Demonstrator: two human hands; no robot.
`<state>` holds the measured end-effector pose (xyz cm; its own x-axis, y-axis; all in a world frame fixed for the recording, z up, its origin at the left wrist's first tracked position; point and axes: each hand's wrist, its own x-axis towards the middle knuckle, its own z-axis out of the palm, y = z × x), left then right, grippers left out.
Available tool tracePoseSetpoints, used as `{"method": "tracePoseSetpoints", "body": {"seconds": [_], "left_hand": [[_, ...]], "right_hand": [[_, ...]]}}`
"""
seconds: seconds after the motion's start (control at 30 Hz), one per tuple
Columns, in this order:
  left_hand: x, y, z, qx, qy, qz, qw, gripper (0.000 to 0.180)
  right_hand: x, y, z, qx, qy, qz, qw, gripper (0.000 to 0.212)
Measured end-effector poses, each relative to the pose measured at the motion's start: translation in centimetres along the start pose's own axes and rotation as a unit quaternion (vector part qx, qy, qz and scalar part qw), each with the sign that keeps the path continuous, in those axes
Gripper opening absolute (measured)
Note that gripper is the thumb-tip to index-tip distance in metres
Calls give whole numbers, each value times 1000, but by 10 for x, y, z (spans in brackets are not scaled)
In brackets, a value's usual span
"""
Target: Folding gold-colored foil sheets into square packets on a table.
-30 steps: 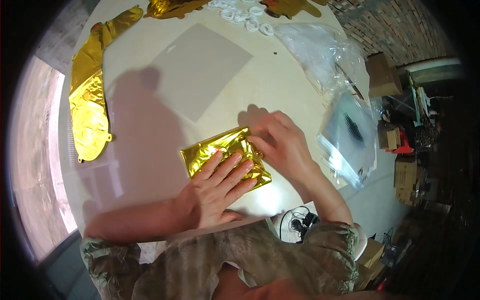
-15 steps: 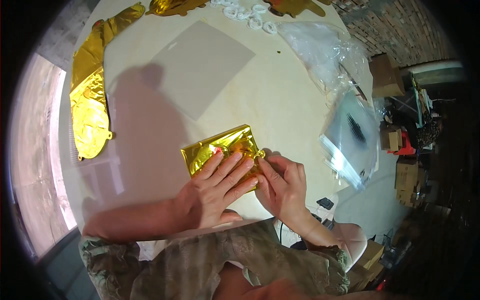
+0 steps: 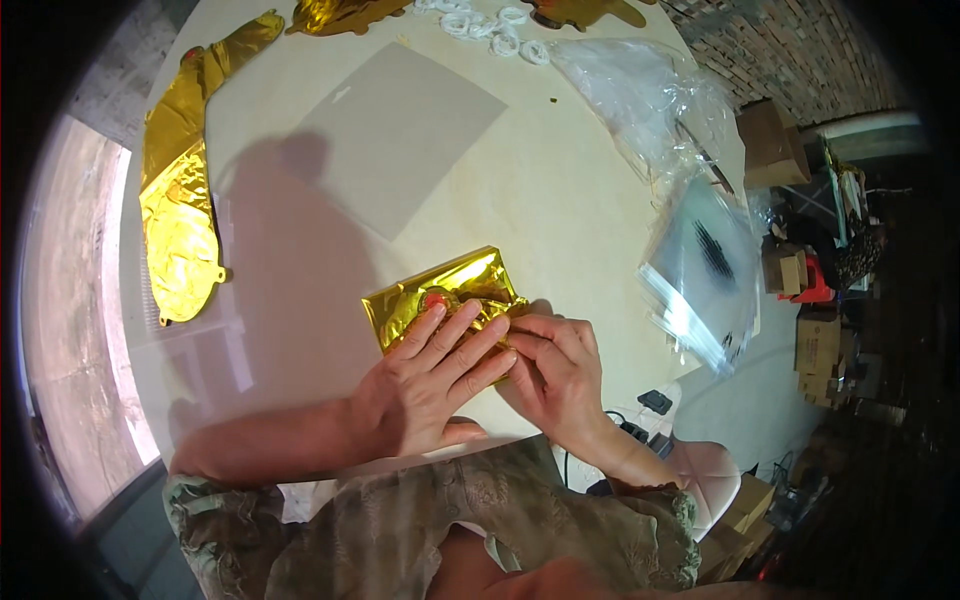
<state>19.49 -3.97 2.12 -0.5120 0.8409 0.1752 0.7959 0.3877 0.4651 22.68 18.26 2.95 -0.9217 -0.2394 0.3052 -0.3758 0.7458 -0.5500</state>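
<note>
A shiny gold foil balloon (image 3: 488, 268), folded into a flat rectangle, lies on the table in front of me. A small red patch shows on it beside my fingertips. My left hand (image 3: 415, 390) rests flat on the foil with its fingers spread, pressing it down. At the right edge, the thumb and fingers of my right hand (image 3: 560, 375) are drawn together on the foil. Part of the balloon is hidden under both hands.
Another gold foil balloon (image 3: 178, 240) stretches along the table's left side. A clear plastic sheet (image 3: 405, 140) lies beyond my hands, with white ribbon coils (image 3: 505, 42) farther back. Clear plastic bags (image 3: 705, 265) are stacked at the right, below a crumpled clear bag (image 3: 630, 90).
My right hand has shifted slightly left, and the small foil tab that stuck out at the right edge is now tucked in under its fingers. My left hand stays in place.
</note>
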Motion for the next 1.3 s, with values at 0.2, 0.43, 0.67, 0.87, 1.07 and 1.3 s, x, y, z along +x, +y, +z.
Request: {"method": "tracePoseSetpoints", "body": {"seconds": [0.2,0.43,0.67,0.87,1.07,1.3], "left_hand": [[0,2,0,-9,3,-14,1000,93],[0,3,-3,2,-7,-13,1000,91],[0,2,-1,4,-1,-6,1000,89],[0,2,0,5,-3,-6,1000,90],[-1,2,0,16,-5,-6,1000,92],[-1,3,-2,17,-9,-10,1000,93]], "right_hand": [[4,-5,-10,173,-75,147,971,33],[11,-2,-21,174,-23,196,965,44],[10,2,-15,151,-87,212,962,46],[12,6,-6,123,0,136,983,33],[10,6,-8,146,-50,158,975,27],[17,-2,-18,420,-92,301,852,38]]}}
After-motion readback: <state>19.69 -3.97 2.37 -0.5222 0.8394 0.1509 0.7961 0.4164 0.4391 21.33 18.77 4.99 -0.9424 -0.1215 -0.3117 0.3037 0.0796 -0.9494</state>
